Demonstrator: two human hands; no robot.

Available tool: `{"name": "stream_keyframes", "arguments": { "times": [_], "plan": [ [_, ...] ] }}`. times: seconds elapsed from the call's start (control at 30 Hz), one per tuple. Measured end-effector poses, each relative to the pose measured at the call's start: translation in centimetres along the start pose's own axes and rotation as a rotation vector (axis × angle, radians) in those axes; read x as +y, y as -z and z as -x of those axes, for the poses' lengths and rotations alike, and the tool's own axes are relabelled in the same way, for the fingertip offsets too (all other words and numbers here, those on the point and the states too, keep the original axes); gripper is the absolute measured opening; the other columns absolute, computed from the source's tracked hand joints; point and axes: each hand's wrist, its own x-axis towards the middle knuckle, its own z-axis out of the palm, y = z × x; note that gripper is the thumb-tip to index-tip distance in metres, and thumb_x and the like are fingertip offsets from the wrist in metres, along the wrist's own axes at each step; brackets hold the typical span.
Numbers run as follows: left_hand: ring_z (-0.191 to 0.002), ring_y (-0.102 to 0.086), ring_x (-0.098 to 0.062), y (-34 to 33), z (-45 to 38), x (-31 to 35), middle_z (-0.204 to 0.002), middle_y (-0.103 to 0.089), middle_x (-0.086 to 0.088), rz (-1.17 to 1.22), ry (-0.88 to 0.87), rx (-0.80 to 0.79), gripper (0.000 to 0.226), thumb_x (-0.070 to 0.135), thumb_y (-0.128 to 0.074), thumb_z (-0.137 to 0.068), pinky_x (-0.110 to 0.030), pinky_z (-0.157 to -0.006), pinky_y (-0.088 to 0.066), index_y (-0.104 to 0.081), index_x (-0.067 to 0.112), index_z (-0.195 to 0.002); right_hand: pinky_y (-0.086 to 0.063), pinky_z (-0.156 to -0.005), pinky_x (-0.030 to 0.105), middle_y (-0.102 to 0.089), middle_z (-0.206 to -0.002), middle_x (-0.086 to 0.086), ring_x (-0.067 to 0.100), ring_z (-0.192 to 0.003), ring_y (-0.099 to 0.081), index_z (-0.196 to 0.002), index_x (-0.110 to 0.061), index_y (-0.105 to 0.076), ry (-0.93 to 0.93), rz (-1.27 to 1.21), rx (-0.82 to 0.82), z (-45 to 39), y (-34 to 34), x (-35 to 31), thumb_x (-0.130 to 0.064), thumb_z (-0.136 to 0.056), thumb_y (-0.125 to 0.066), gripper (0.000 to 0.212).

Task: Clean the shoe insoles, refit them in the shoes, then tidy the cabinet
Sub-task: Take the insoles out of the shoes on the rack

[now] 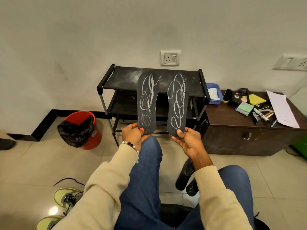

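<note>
Left hand (134, 133) pinches the heel of one flat black insole (147, 101); right hand (187, 141) pinches the heel of the other insole (177, 103). Both stand upright before the dusty black shoe rack (123, 77), their grainy faces scrawled with white chalk loops.

No text on anything here is legible.

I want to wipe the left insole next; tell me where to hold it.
Keep the left hand pinching the left insole at its lower end, from below. It stands upright, chalk side toward you, so this leaves nearly all the scribbles clear for wiping.
</note>
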Motion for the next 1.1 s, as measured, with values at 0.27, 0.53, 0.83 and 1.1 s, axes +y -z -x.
{"name": "stream_keyframes", "arguments": {
  "times": [0.27,0.53,0.83,1.1],
  "plan": [
    [-0.1,-0.063,-0.034,3.4,-3.3,1.0,-0.112,-0.063,-0.016,0.122,-0.083,0.024,0.029,-0.016,-0.038,-0.093,-0.044,-0.08,-0.055,-0.053,0.001,-0.111,-0.057,-0.076,0.033,-0.067,-0.107,0.009,0.022,-0.094,-0.066,-0.119,-0.004,-0.056,-0.008,0.131,-0.187,0.0,-4.5,-0.1,0.003,-0.092,-0.052,0.028],
    [-0.105,-0.061,-0.04,14.6,-10.4,-0.5,-0.117,-0.061,-0.022,0.323,-0.097,0.443,0.032,-0.018,-0.037,-0.09,-0.045,-0.078,-0.053,-0.056,0.004,-0.104,-0.056,-0.075,0.036,-0.061,-0.109,0.016,0.029,-0.095,-0.062,-0.102,-0.004,-0.057,-0.217,0.467,-0.457,-4.8,-17.7,5.4,0.011,-0.092,-0.046,0.021],
    [-0.113,-0.059,-0.038,27.5,-18.6,-11.3,-0.133,-0.051,-0.025,0.224,0.371,0.674,0.046,-0.01,-0.037,-0.095,-0.029,-0.055,-0.057,-0.037,-0.002,-0.14,-0.053,-0.076,0.042,-0.058,-0.119,0.017,0.035,-0.102,-0.059,-0.117,0.0,-0.054,-0.586,0.9,-0.431,-13.5,-25.7,21.2,0.014,-0.09,-0.042,0.033],
    [-0.121,-0.052,-0.038,30.5,-24.6,-18.6,-0.134,-0.053,-0.017,0.325,0.595,0.738,0.039,-0.003,-0.031,-0.1,-0.046,-0.086,-0.053,-0.042,0.001,-0.137,-0.052,-0.043,0.039,-0.054,-0.127,0.022,0.041,-0.103,-0.059,-0.116,0.005,-0.055,-0.779,1.028,-0.189,-20.5,-22.6,34.1,0.015,-0.082,-0.055,0.035]
  ]
}}
